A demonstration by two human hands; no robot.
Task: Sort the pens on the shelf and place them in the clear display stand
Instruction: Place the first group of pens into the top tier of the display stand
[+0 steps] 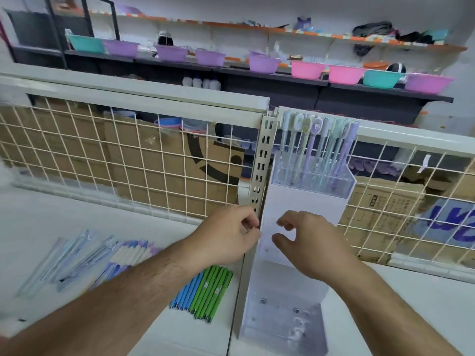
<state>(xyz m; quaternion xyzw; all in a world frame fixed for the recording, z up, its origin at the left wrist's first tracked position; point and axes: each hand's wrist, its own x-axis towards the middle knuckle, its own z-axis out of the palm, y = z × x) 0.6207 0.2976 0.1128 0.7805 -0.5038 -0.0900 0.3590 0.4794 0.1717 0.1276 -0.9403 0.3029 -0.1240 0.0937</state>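
Pale pens (72, 255): at 8 o'clock, a loose pile lies flat on the white shelf (38, 222). I think these are not sorted yet.
Blue and green pens (203, 291): at 6 o'clock, lying side by side in a neat row, blue ones left, green ones right. Not in the stand yet.
Left hand (226, 235): near the middle. My fingers are pinched shut at the left edge of the stand. It is too blurry to tell if they hold anything.
Right hand (305, 242): just right of it, fingers curled but apart, holding nothing I can see.
Clear display stand (290, 317): from 5 o'clock up to 1 o'clock. The top pocket holds pastel pens (318, 150) standing up. The lower pockets look empty.
How far: I think one pocket is filled and most pens are left.
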